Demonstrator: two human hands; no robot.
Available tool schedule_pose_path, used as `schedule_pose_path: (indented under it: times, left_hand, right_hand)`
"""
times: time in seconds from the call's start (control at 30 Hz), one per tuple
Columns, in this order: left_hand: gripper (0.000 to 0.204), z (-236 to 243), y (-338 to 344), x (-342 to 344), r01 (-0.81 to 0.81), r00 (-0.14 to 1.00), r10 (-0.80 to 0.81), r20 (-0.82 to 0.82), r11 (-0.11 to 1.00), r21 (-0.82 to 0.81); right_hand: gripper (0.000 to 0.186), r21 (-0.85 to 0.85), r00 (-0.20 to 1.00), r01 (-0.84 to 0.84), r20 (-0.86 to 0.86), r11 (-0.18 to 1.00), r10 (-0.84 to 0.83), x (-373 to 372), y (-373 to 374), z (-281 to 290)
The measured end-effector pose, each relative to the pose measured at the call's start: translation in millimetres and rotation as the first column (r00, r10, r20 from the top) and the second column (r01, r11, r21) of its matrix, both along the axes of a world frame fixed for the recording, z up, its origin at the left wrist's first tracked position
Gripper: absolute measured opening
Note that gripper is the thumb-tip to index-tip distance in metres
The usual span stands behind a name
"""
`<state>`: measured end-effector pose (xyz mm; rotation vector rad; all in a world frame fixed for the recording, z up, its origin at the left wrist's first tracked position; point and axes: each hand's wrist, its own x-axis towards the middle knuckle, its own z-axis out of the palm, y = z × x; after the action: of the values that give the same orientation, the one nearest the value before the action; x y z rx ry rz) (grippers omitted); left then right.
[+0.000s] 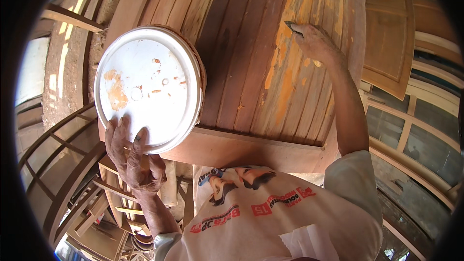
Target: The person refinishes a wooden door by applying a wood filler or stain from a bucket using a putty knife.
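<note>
A wooden panel (237, 67) of grooved planks lies in front of me, with orange-yellow filler (285, 87) smeared in streaks on its right side. My right hand (311, 43) is closed on a dark putty knife (291, 27), its blade at the filler-streaked planks. Only part of the tool shows beyond the fingers. On the left, a round white lid (154, 111) with orange filler smears is above the panel's near left corner. My left hand (137, 159) grips the lid's near rim, fingers over its top face. What lies beneath the lid is hidden.
The panel's raised front rail (241, 150) runs close to my body. A brown panelled door (389, 34) and lattice frames (406, 121) stand at the right. More wooden frames (63, 150) are at the left, with stacked wood pieces (106, 217) at the lower left.
</note>
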<state>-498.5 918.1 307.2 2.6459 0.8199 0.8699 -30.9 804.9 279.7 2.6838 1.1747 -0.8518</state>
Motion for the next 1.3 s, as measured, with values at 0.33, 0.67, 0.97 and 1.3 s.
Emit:
schedule_pose_path:
  times: [0.33, 0.67, 0.97, 1.3]
  left_hand:
    - [0.034, -5, 2, -3, -0.015, 1.0, 0.016, 0.019, 0.999, -0.048]
    - [0.034, -6, 0, -2, -0.024, 0.999, 0.026, 0.04, 0.999, -0.038]
    - [0.041, -12, -6, 8, -0.082, 0.994, 0.079, 0.079, 0.996, 0.04]
    - [0.045, -15, -13, 16, -0.106, 0.985, 0.101, 0.14, 0.994, 0.029]
  right_hand:
    - [0.035, -0.005, 0.976, 0.172, -0.132, 0.985, -0.171, -85, -35, -5]
    - [0.044, 0.254, 0.983, 0.036, -0.186, 0.967, 0.012, -111, -74, -4]
    - [0.044, -0.06, 0.99, -0.019, -0.143, 0.998, 0.01, -39, -11, 4]
    - [0.044, 0.061, 0.982, -0.108, -0.149, 0.992, 0.116, -77, -63, -4]
